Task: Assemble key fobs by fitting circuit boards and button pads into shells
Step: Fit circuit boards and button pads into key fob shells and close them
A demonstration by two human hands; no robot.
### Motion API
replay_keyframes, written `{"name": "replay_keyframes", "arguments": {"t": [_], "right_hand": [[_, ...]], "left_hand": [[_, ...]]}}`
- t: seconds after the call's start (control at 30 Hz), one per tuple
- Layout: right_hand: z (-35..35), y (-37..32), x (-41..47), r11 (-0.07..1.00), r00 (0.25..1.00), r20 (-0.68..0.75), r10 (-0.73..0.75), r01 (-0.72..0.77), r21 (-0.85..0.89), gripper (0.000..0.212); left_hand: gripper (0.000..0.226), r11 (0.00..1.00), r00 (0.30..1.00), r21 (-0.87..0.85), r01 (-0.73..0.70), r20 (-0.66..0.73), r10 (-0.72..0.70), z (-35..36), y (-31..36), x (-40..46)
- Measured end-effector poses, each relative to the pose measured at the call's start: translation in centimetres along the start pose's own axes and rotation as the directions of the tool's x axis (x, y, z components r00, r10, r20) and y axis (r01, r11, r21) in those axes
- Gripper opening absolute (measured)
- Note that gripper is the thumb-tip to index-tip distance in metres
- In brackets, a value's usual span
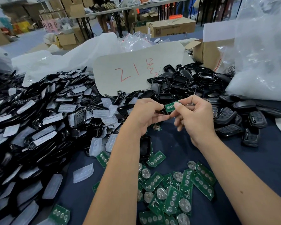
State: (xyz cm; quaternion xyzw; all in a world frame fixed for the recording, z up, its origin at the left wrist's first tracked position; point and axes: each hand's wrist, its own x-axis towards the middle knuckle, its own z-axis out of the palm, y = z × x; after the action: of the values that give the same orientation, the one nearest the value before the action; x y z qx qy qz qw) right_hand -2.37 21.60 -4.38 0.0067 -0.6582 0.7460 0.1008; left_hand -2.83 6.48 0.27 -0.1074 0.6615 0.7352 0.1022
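Green circuit board [171, 107] with round silver contacts.

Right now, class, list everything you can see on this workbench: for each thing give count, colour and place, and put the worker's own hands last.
held circuit board: one, green, pinched between both hands.
held shell: one, black, in the left hand.
loose circuit boards: many, green with silver contacts, bottom centre.
shells with button pads: large heap, black and translucent white, left.
empty shells: pile, black, behind the hands.
finished key fobs: several, black, right.
cardboard sign: one, grey with red writing, centre back.
plastic bags: clear, right and back.
tablecloth: dark blue.
left hand: grips the shell.
right hand: pinches the board.
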Motion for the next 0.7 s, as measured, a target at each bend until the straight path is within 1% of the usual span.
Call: {"name": "replay_keyframes", "arguments": {"t": [0.33,0.53,0.63,0.7], "right_hand": [[-0.06,-0.33,-0.02,0.999,1.0,0.017,0.015,-0.016,0.045,0.011],[-0.16,0.04,-0.07,0.994,0.999,0.022,-0.044,0.046,-0.101,0.009],[-0.19,0.03,-0.06,0.985,0.998,0.048,-0.048,0.056,-0.163,0.008],[-0.26,0.04,-0.03,0.984,0.997,0.072,-0.032,0.044,-0.173,0.007]], "left_hand": [[0.022,1.0,0.999,0.012,-0.019,0.027,0.018,-0.11,0.06,-0.11],[0.02,0.998,0.999,0.047,-0.039,0.02,0.038,-0.3,-0.16,-0.03],[0.02,0.991,0.996,0.099,-0.087,0.017,0.085,-0.57,-0.45,0.03],[0.019,0.984,0.993,0.135,-0.12,0.003,0.12,-0.81,-0.61,0.08]]}}
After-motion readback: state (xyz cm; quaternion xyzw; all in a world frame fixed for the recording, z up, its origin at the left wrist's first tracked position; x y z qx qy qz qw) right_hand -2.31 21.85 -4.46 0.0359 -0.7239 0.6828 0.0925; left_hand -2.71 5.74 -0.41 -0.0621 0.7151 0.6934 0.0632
